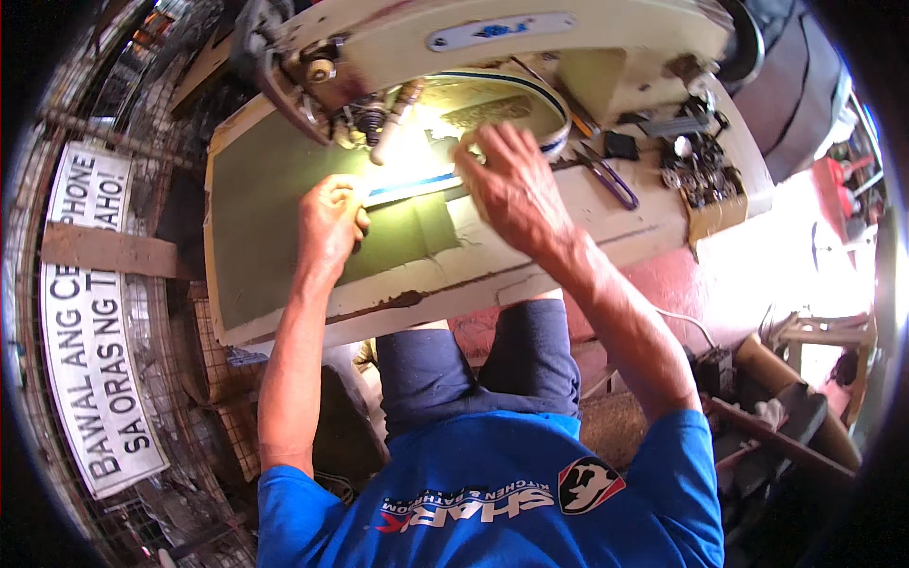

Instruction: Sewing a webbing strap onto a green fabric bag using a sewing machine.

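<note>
A white strip with a blue stripe (409, 187) runs under the lamp light and loops round the back of the sewing machine's bed. My left hand (329, 213) pinches the strip at its left end, over a green work surface (256, 246). My right hand (511, 189) is closed at the strip farther right, fingers curled, partly hiding it. The cream sewing machine (625, 47) arches above both hands, its needle area (369, 118) behind and between them.
Purple-handled scissors (615, 185), a black block (620, 145) and a pile of metal parts (701, 175) lie on the table's right (653, 227). A wire-mesh rack (180, 398) with a white sign stands at left. Clutter, including a cardboard tube (786, 388), sits lower right.
</note>
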